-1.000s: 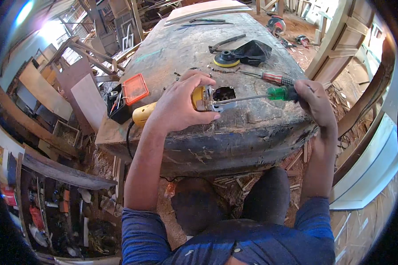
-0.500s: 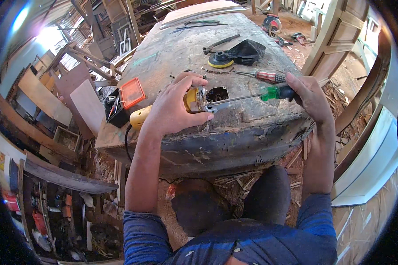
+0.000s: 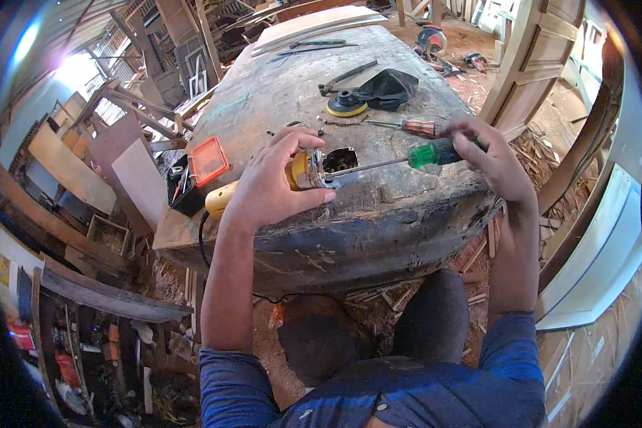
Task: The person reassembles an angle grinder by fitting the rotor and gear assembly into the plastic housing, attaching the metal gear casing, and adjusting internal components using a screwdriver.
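My left hand [image 3: 278,171] is wrapped round a yellow corded power tool [image 3: 222,200] that lies on the worn workbench. Its metal head end faces right, with a dark round opening [image 3: 340,160] next to it. In my right hand [image 3: 488,153] is a screwdriver [image 3: 424,155] with a green and black handle. The fingers grip the rear of that handle, and the long shaft points left, its tip at the tool's metal end. Beyond it lies a second screwdriver [image 3: 419,127] with a red and clear handle.
On the bench [image 3: 264,100] stand a black box with an orange lid [image 3: 208,161], a yellow-edged sanding pad [image 3: 347,104], a black bag [image 3: 390,88] and a dark metal tool [image 3: 347,77]. Pale boards [image 3: 321,27] lie at the far end. A wooden door panel [image 3: 531,64] leans at right.
The fingers of my right hand have shifted on the screwdriver handle and look more curled. My left hand keeps its hold on the power tool. The whole view has shifted slightly.
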Action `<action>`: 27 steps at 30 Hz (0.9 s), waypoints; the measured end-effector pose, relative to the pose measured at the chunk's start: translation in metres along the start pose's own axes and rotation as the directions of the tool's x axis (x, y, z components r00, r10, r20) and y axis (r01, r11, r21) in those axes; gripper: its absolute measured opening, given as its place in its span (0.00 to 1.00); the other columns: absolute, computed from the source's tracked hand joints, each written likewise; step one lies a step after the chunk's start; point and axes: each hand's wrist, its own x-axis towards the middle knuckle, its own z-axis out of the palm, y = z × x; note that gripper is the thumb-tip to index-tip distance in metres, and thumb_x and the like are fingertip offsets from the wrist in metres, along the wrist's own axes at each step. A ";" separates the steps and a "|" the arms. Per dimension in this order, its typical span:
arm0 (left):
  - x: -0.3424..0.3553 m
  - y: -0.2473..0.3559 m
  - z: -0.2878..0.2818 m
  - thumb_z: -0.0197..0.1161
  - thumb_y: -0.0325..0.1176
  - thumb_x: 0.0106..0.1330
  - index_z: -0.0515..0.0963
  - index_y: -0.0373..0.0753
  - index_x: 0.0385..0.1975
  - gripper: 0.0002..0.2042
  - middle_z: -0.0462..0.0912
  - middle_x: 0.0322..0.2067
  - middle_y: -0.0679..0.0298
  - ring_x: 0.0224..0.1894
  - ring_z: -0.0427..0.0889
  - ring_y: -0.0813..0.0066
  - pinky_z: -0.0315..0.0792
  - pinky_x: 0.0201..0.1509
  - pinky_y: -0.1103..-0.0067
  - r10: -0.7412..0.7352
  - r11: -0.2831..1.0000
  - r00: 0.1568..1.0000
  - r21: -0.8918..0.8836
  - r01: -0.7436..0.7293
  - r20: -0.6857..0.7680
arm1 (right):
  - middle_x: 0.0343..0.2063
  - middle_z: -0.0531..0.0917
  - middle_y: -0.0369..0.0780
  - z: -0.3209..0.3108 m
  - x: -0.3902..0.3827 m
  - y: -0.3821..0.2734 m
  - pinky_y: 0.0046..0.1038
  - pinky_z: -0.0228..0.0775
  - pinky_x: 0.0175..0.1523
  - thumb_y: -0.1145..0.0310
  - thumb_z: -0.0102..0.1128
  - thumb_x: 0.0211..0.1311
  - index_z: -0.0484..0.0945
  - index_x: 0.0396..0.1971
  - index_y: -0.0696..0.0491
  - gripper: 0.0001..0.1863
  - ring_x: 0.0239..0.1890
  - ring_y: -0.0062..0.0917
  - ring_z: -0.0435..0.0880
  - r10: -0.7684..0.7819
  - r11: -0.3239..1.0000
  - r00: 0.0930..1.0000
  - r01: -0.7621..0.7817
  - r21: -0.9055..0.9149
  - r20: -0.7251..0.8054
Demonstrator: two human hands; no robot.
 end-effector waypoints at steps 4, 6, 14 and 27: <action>-0.001 0.000 0.000 0.87 0.42 0.49 0.80 0.44 0.59 0.35 0.80 0.66 0.59 0.69 0.80 0.55 0.73 0.72 0.62 -0.029 1.000 1.000 -0.002 0.029 0.012 | 0.25 0.80 0.28 -0.006 -0.002 -0.002 0.20 0.69 0.34 0.45 0.71 0.73 0.84 0.48 0.56 0.26 0.27 0.11 0.76 -0.052 0.996 0.997 0.048 0.069 0.051; 0.001 0.000 0.001 0.87 0.43 0.50 0.80 0.44 0.58 0.34 0.80 0.66 0.58 0.69 0.80 0.54 0.72 0.73 0.62 0.015 1.000 1.000 -0.006 -0.015 -0.009 | 0.26 0.81 0.28 -0.015 0.003 0.000 0.21 0.68 0.33 0.43 0.68 0.75 0.85 0.44 0.56 0.26 0.26 0.12 0.75 0.006 1.000 0.997 -0.007 0.015 0.071; 0.000 0.002 -0.002 0.87 0.37 0.50 0.79 0.41 0.60 0.35 0.79 0.66 0.59 0.72 0.77 0.62 0.69 0.76 0.65 -0.011 1.000 1.000 0.005 0.011 0.027 | 0.27 0.81 0.28 0.010 0.000 -0.006 0.20 0.68 0.36 0.43 0.61 0.80 0.86 0.38 0.57 0.28 0.27 0.12 0.75 -0.152 0.986 0.982 0.141 -0.093 -0.116; -0.001 0.000 0.000 0.87 0.44 0.50 0.80 0.45 0.58 0.34 0.80 0.66 0.60 0.68 0.80 0.55 0.72 0.73 0.62 0.001 1.000 1.000 0.029 -0.001 -0.003 | 0.26 0.82 0.29 0.009 0.002 0.000 0.21 0.73 0.38 0.50 0.68 0.77 0.88 0.41 0.59 0.22 0.27 0.14 0.77 -0.170 0.985 0.973 0.164 -0.053 -0.156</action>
